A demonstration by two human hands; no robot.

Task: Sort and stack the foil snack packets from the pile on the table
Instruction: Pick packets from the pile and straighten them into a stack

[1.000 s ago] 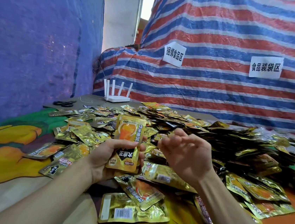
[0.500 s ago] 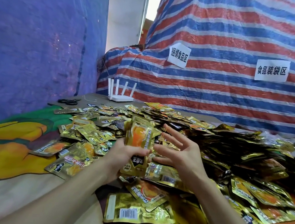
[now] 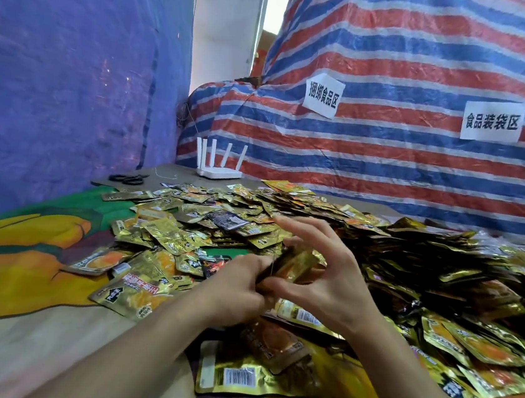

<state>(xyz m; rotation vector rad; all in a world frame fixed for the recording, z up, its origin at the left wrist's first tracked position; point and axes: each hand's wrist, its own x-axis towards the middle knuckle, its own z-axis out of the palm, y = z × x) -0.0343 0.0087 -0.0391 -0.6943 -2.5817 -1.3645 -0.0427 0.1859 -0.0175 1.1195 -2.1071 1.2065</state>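
Tipped down from upright, the gold packet (image 3: 296,265) is clamped by both hands, left hand (image 3: 237,291) gripping, right hand (image 3: 326,284) pinching, likely squaring it for stacking, above the pile (image 3: 410,264) towards the counter's (image 3: 24,351) near edge.

Dim room, daylight via rear doorway (image 3: 272,20); foil glare; wide-angle edge warp; slight blur.
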